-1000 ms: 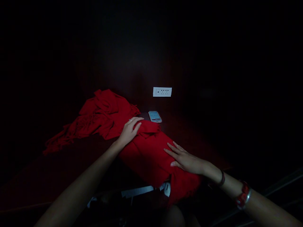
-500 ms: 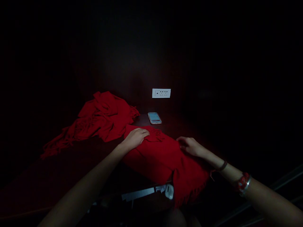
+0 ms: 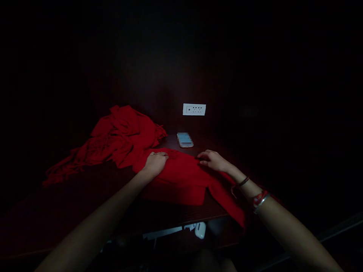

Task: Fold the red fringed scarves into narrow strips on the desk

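A red fringed scarf [image 3: 176, 189] lies partly folded across the dark wooden surface, its right end hanging over the front edge. My left hand [image 3: 155, 164] rests palm down on its left part, the fingers laid on the cloth. At the scarf's back right edge is my right hand [image 3: 212, 160], with thumb and fingers bent but apart; whether the fingertips touch the cloth is hard to see in the dark. A crumpled heap of red fringed cloth [image 3: 127, 128] sits to the left, against the scarf.
Behind the scarf lies a phone [image 3: 185, 139] with a lit, blurred screen. A white socket plate [image 3: 194, 109] is on the dark wall. Below the front edge are a small white case [image 3: 200, 230] and a pale strip [image 3: 163, 232]. The surroundings are very dark.
My right hand has moved left and away from me. My left hand has shifted slightly left. The scarf's front edge has moved back, and its right end lies narrower and farther right.
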`<state>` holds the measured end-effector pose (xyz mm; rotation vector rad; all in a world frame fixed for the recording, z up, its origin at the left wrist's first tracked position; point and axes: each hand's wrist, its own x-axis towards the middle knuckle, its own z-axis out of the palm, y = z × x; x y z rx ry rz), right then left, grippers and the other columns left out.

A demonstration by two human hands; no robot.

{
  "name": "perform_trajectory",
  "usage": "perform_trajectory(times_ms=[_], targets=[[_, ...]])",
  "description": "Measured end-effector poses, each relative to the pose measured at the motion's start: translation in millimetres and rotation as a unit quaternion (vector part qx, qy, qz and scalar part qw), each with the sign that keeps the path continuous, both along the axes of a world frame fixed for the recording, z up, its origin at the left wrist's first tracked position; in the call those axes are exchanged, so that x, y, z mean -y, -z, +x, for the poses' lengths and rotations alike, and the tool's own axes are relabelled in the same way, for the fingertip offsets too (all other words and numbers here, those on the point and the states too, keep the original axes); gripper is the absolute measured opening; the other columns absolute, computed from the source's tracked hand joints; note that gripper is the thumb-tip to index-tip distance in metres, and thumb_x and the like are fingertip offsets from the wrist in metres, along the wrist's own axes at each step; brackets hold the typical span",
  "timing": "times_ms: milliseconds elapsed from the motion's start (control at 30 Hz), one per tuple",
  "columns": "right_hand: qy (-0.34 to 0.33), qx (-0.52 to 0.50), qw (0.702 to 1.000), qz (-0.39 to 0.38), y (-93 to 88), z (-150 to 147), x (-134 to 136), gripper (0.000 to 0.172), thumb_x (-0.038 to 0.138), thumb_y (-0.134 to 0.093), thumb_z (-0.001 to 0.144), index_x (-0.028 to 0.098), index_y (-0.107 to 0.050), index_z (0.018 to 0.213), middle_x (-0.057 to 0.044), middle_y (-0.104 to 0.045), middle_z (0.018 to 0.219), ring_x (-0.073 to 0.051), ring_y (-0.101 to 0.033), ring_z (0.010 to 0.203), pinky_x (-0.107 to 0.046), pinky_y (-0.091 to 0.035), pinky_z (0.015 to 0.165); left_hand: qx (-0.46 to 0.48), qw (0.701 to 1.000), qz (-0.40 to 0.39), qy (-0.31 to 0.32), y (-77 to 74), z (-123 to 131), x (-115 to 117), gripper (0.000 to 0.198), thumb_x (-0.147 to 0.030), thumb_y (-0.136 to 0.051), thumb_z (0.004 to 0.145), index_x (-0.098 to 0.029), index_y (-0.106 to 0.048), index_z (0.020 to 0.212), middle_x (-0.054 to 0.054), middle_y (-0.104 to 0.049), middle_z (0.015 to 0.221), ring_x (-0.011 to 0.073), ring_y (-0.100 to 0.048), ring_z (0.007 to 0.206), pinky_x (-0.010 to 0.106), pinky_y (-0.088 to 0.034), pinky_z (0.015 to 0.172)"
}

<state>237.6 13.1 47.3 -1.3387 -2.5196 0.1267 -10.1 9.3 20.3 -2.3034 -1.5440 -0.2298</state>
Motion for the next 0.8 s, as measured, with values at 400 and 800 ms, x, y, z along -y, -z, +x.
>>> perform_trajectory(times_ms=[400,800], targets=[[-0.165,0.093,0.981,0.052,18.6,-93,-40,0.033,0.010,-0.045,0.072,0.019,-0.053,0.103,-0.007,-0.052,0.086,-0.014,-0.048,0.077,-0.023,-0.034,0.068,0.158,0.985,0.005,-0.066,7.0,-13,-14,0.030,-0.015,-0.037,0.076,-0.020,-0.044,0.105,0.007,-0.056,0.095,0.0172,-0.054,0.082,0.025,-0.041,0.066],[-0.196,-0.109,0.970,0.096,30.1,-80,-40,0.011,0.015,-0.043,0.076,0.018,-0.052,0.080,-0.002,-0.039,0.080,-0.012,-0.040,0.074,-0.021,-0.033,0.068,0.189,0.979,0.011,-0.080,0.9,-18,-11,0.025,-0.008,-0.032,0.074,-0.019,-0.049,0.088,0.005,-0.057,0.088,0.0166,-0.054,0.081,0.026,-0.038,0.071]])
